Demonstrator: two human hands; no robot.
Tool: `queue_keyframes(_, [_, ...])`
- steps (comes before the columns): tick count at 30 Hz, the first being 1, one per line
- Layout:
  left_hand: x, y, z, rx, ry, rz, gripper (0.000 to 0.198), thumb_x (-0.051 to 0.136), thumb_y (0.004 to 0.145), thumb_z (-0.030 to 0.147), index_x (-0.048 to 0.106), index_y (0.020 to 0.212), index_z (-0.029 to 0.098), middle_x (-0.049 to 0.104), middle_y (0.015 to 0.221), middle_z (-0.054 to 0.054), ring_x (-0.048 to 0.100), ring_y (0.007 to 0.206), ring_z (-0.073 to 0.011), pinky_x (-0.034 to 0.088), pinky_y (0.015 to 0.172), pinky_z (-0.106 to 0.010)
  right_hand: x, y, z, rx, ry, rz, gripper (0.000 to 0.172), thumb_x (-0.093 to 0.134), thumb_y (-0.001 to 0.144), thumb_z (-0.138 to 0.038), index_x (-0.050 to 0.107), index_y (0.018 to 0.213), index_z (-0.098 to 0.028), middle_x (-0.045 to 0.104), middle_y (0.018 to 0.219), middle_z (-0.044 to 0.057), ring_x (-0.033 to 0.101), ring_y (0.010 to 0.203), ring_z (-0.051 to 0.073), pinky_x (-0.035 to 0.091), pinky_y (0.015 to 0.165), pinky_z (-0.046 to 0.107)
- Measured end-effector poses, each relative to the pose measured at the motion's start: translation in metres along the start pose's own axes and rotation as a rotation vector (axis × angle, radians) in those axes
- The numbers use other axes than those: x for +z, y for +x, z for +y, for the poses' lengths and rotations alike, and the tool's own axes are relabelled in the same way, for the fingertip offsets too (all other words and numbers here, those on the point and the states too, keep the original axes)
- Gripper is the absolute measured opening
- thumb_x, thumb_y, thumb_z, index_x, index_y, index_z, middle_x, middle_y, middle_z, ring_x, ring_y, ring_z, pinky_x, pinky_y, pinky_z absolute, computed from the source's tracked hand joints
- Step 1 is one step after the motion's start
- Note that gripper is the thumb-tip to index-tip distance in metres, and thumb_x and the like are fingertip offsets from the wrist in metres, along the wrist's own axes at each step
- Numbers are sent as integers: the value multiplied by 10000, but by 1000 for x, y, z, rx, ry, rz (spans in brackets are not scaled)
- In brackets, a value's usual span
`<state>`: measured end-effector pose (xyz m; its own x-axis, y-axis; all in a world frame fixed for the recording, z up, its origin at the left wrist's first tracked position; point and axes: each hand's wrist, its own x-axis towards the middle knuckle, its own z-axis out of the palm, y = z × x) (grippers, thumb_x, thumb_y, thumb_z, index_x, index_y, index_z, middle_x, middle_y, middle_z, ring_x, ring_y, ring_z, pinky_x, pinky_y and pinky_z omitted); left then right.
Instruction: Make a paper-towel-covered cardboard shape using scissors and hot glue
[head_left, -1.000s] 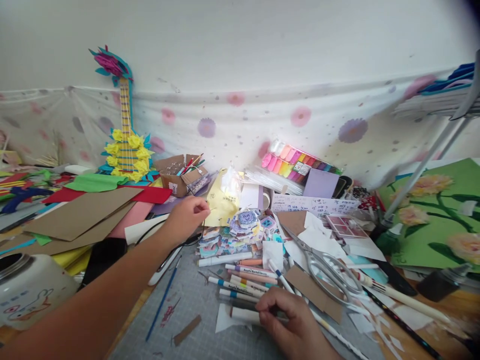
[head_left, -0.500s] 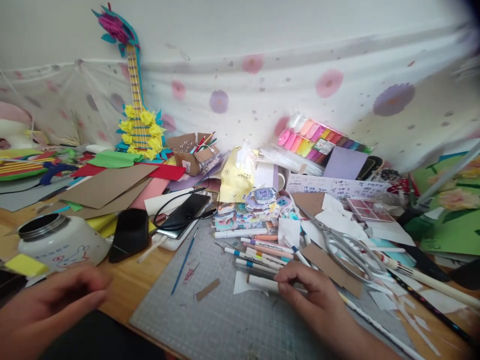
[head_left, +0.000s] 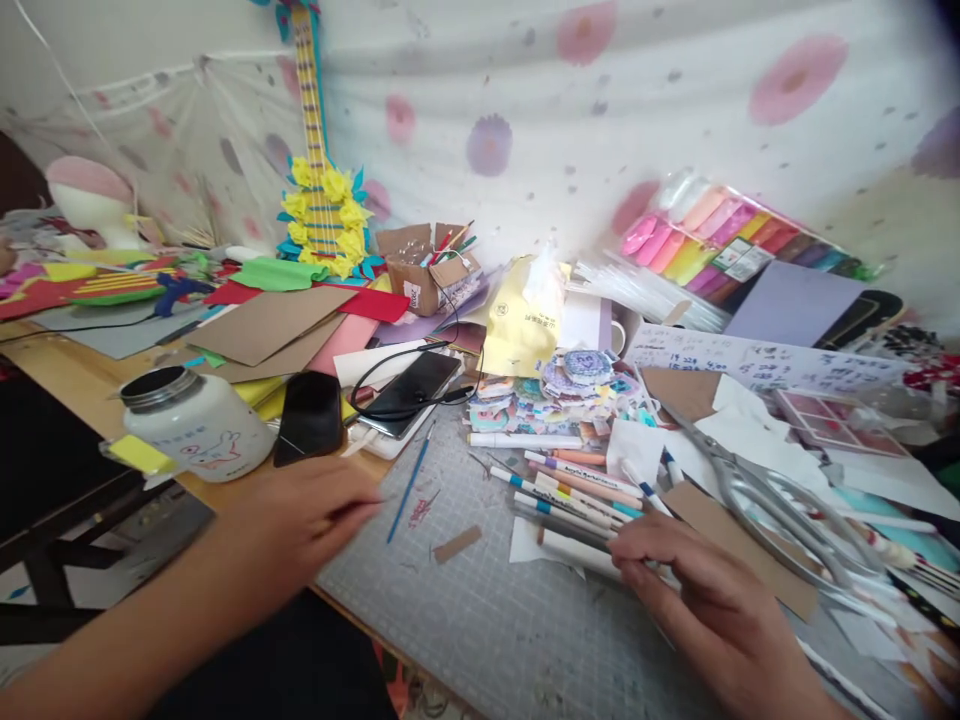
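Note:
My left hand (head_left: 319,520) hovers over the left edge of the grey cutting mat (head_left: 480,620), thumb and fingers pressed together. Anything between them is hidden or too small to make out. Closed in a pinch, my right hand (head_left: 697,595) is at the right ends of several markers (head_left: 562,500). A white marker-like stick (head_left: 577,552) reaches its fingertips, but I cannot tell whether they grip it. A blue thin brush (head_left: 411,485) and a brown cardboard strip (head_left: 457,544) lie on the mat between my hands.
Large scissors (head_left: 765,500) lie on paper scraps at right. Behind the markers are piled paper cutouts (head_left: 540,395) and a yellow bag (head_left: 521,320). Phones (head_left: 416,392) with a black cable and a white jar (head_left: 202,425) stand left, near the table edge.
My left hand has moved right, from beside the jar to the mat's edge. My right hand stays by the markers in the same pinch. The view has turned left and tilted down.

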<state>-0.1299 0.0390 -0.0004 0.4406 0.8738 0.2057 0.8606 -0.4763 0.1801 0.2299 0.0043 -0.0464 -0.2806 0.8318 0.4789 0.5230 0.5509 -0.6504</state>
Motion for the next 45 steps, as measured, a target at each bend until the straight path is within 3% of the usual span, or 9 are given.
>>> queue_keyframes(4, [31,74,49,230,67,-108,215,481,872,233,682,794,231,646,773,-11,586,755,-165,428,673,-264,-1,0,1,-24,-23,17,195,560,840,-115,599,925,-286,702,827,4,671,789,174,530,619,204])
queue_keyframes(8, [54,104,51,253,100,-129,239,468,863,178,705,872,208,640,867,-59,558,865,-212,419,774,-323,-2,0,1,-4,-25,14,216,556,843,-117,595,951,-300,701,842,11,664,820,187,532,639,226])
queue_keyframes(15, [59,110,45,293,85,-183,339,596,777,184,659,1100,265,603,987,-60,529,946,-236,407,832,-360,-5,0,-1,61,-13,-8,200,547,852,-127,597,946,-297,696,831,28,671,816,210,537,639,260])
queue_keyframes(18, [61,113,41,318,80,-194,261,630,786,218,700,1016,321,602,933,-33,532,929,-223,403,796,-336,-5,1,-1,47,-5,11,207,554,845,-124,597,939,-303,700,817,20,673,817,201,541,620,234])
queue_keyframes(23, [67,114,35,301,109,-155,113,603,821,245,709,783,244,616,873,-24,537,857,-194,397,750,-301,-4,4,-2,4,-2,39,207,571,836,-128,608,942,-302,711,824,24,682,781,194,544,588,218])
queue_keyframes(31, [64,89,56,259,223,-121,191,446,869,123,621,809,168,624,868,-107,544,856,-263,378,731,-385,-3,2,-5,48,58,-45,144,540,865,-131,595,892,-262,680,792,8,656,750,166,517,657,230])
queue_keyframes(37, [45,71,58,278,121,-240,127,605,804,254,643,685,235,651,687,16,589,628,-164,394,576,-265,-2,0,-7,39,90,-78,136,512,886,-124,588,906,-235,664,820,12,637,768,153,486,684,241])
queue_keyframes(42, [45,98,53,197,113,-67,235,440,902,214,674,910,200,648,908,-49,587,877,-193,426,767,-291,-2,0,-4,72,124,-81,132,506,893,-121,585,890,-227,647,808,8,616,756,142,467,678,244])
queue_keyframes(45, [55,118,53,236,120,-19,244,470,880,181,681,994,225,609,962,-62,548,937,-210,417,803,-313,-1,0,-4,84,135,-72,137,501,896,-119,584,882,-226,638,794,6,609,746,139,463,678,243])
